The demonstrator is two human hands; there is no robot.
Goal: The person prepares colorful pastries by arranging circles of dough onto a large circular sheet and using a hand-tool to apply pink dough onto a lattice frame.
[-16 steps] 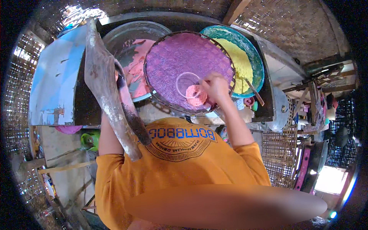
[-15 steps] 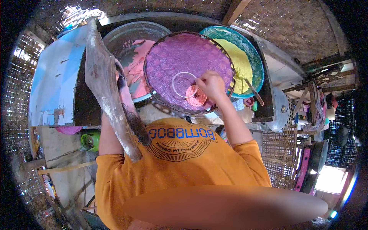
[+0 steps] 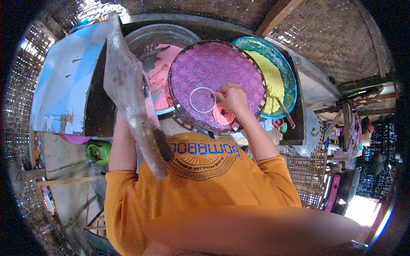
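Observation:
My right hand [image 3: 232, 100] pinches the edge of a thin white ring [image 3: 202, 100]. The ring is held over a round, purple-covered tray [image 3: 213, 66] with a woven rim. Just below my right hand, a coil of pink, noodle-like dough strands [image 3: 223, 114] lies near the tray's near edge. A thick, worn wooden lever [image 3: 124, 81] slants across the left side, in front of my left forearm [image 3: 124, 143]. My left hand is hidden behind this lever, so its fingers do not show.
Behind the lever stands a large basin [image 3: 160, 30] with pink dough [image 3: 164, 64]. At the right, a teal basin [image 3: 287, 64] holds yellow dough [image 3: 267, 70] and a wooden-handled tool [image 3: 286, 113]. A blue-and-white board [image 3: 64, 85] is at left, with a green container [image 3: 98, 152] below.
The view has shifted a little, so the tray and basins sit slightly further right. My right hand still pinches the ring, which now looks flatter and clearer above the tray.

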